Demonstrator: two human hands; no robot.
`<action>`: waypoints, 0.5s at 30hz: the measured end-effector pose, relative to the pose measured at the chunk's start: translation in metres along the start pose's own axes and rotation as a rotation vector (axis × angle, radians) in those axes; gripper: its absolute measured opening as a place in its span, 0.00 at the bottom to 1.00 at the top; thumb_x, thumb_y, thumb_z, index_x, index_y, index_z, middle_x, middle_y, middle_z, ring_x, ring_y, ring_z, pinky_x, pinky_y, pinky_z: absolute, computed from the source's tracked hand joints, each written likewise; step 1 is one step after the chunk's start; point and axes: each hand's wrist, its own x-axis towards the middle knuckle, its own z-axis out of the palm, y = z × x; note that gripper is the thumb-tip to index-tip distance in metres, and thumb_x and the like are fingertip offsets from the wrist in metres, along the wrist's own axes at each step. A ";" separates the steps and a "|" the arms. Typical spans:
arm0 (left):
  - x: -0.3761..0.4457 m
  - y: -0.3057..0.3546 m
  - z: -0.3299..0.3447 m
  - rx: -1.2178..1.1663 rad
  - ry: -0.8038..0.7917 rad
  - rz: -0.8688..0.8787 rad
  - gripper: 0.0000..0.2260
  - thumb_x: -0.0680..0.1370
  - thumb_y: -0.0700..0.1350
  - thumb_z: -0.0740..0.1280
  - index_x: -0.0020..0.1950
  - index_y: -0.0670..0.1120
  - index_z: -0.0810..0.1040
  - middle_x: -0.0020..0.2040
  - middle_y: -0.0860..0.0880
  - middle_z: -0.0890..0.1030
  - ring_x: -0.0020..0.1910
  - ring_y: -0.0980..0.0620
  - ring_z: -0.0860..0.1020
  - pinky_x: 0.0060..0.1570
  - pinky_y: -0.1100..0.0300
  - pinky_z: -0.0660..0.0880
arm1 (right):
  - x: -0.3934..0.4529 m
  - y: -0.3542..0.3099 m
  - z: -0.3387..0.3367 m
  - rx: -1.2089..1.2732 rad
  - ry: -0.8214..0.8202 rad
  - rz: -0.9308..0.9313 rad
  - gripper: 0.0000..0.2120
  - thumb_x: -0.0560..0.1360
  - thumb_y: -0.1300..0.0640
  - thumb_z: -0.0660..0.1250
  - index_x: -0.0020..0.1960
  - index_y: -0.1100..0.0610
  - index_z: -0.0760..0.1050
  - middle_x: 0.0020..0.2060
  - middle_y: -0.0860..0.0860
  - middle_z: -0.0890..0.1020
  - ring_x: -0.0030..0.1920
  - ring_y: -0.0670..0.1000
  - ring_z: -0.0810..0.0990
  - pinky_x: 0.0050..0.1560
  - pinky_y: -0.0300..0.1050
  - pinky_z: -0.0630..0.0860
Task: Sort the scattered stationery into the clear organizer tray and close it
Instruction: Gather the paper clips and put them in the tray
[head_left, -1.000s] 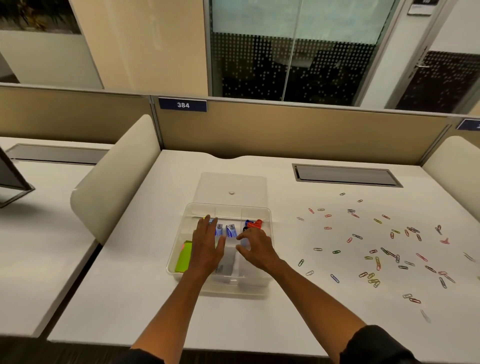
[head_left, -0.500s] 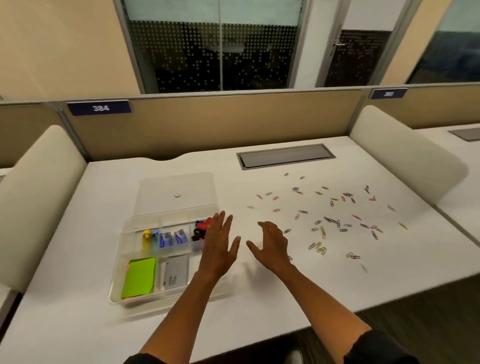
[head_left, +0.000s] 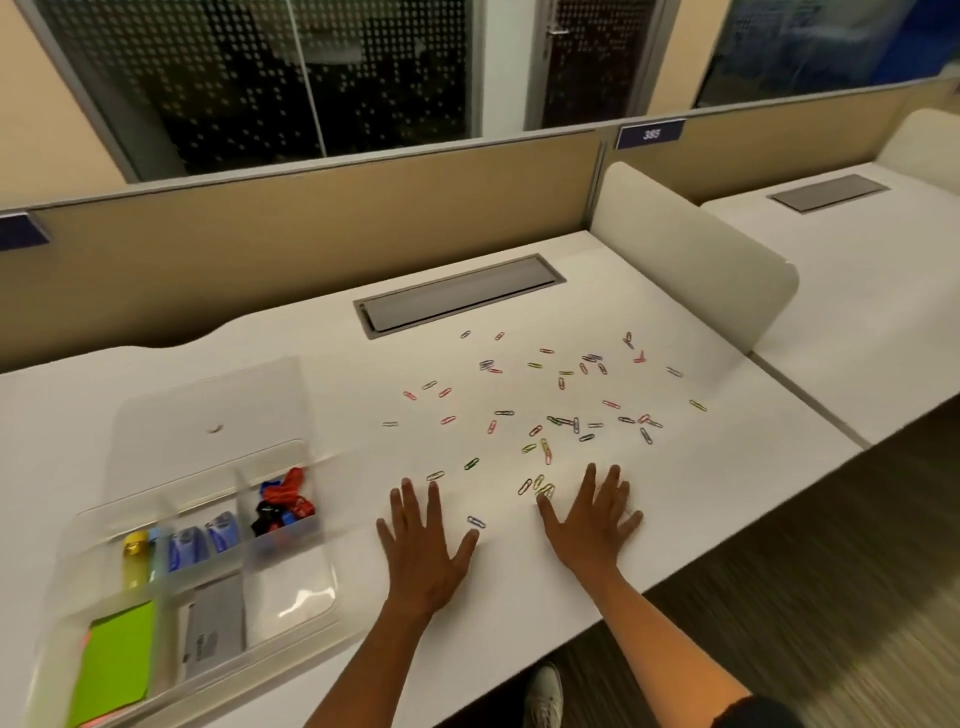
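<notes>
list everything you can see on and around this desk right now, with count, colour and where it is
organizer tray: one, clear, near left of the desk, open
lid: one, clear, flat on the desk behind the tray
binder clips: a small heap, red, blue and black, far right compartment
sticky notes: one pad, green, near left compartment
grey card: one, near middle compartment
blue items: about three, too blurred to name, far middle compartment
yellow item: one, far left compartment
paper clips: dozens, mixed colours, scattered on the desk right of the tray
cable hatch: one, grey, back of the desk
desk: one, white
shoe: one, pale, on the floor
left hand: open, flat, fingers spread
right hand: open, flat, by the nearest clips
</notes>
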 end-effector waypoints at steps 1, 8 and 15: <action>0.001 0.004 0.006 0.006 -0.018 -0.026 0.41 0.75 0.70 0.51 0.77 0.52 0.36 0.76 0.45 0.30 0.75 0.44 0.31 0.73 0.39 0.39 | 0.005 0.005 0.000 -0.003 0.004 0.024 0.46 0.72 0.28 0.51 0.77 0.52 0.37 0.77 0.57 0.37 0.77 0.60 0.37 0.72 0.69 0.41; 0.029 0.039 0.023 0.115 0.011 -0.070 0.42 0.71 0.73 0.43 0.78 0.50 0.41 0.77 0.42 0.34 0.77 0.43 0.35 0.73 0.41 0.39 | 0.049 0.013 0.005 -0.079 0.016 -0.108 0.45 0.73 0.28 0.47 0.78 0.56 0.40 0.77 0.61 0.41 0.77 0.61 0.40 0.74 0.65 0.40; 0.067 0.071 0.031 0.041 0.048 0.022 0.36 0.77 0.66 0.53 0.78 0.48 0.50 0.79 0.46 0.42 0.78 0.48 0.39 0.75 0.48 0.41 | 0.094 -0.007 0.007 -0.065 -0.032 -0.410 0.39 0.77 0.34 0.49 0.78 0.55 0.42 0.78 0.56 0.44 0.78 0.57 0.41 0.76 0.55 0.40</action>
